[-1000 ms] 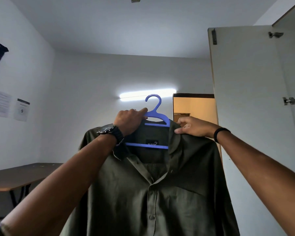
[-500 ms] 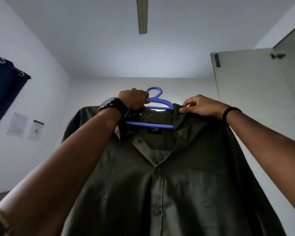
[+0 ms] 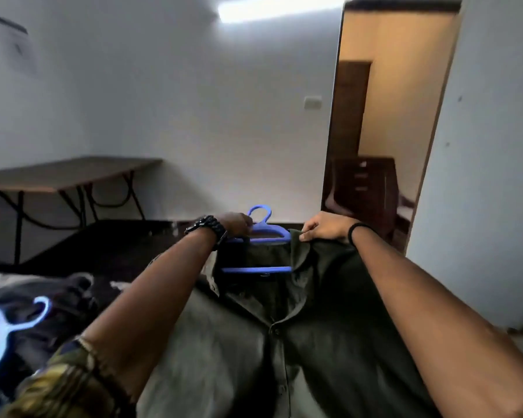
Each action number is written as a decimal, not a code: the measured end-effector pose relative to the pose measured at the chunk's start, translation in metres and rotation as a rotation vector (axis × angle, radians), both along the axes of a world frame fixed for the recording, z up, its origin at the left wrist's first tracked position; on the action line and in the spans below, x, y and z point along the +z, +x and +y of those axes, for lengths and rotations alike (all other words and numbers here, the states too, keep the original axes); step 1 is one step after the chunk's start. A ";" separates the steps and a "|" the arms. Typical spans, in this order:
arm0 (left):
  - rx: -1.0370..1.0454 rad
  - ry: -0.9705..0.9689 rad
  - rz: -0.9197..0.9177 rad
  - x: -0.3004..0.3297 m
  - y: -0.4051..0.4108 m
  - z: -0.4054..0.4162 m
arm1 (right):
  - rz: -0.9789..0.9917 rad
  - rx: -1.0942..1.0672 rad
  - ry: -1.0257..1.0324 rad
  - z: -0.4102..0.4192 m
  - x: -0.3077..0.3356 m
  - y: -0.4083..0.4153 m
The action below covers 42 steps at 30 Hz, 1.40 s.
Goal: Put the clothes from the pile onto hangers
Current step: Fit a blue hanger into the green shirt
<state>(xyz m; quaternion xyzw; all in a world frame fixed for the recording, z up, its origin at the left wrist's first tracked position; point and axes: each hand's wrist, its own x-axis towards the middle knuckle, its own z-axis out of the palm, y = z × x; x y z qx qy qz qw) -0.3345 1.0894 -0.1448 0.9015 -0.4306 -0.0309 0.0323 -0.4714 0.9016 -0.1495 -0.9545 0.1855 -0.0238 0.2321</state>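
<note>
The left hand (image 3: 234, 223) grips the curved blue plastic hanger (image 3: 261, 235) by its neck; the right hand (image 3: 326, 227) pinches the collar of the soft olive button-up shirt (image 3: 284, 342) draped on it.

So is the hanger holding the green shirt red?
No, the hanger inside the green shirt is blue, gripped by the left hand.

nothing can be read: the shirt (image 3: 284, 342) neck label (image 3: 264, 274) is a dark blur, and the wall papers (image 3: 11, 40) are smeared past reading.
</note>
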 end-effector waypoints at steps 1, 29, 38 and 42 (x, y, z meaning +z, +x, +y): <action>0.000 0.003 0.028 -0.025 0.007 -0.004 | 0.020 -0.008 0.016 -0.001 -0.022 0.005; 0.494 -0.662 0.239 -0.286 0.052 -0.029 | -0.099 -0.287 0.194 -0.016 -0.276 0.084; 0.752 -0.612 0.585 -0.307 0.017 -0.005 | 0.157 -0.225 0.002 0.026 -0.282 0.061; 0.729 -0.588 0.467 -0.291 0.033 -0.014 | 0.024 -0.345 0.192 0.017 -0.285 0.060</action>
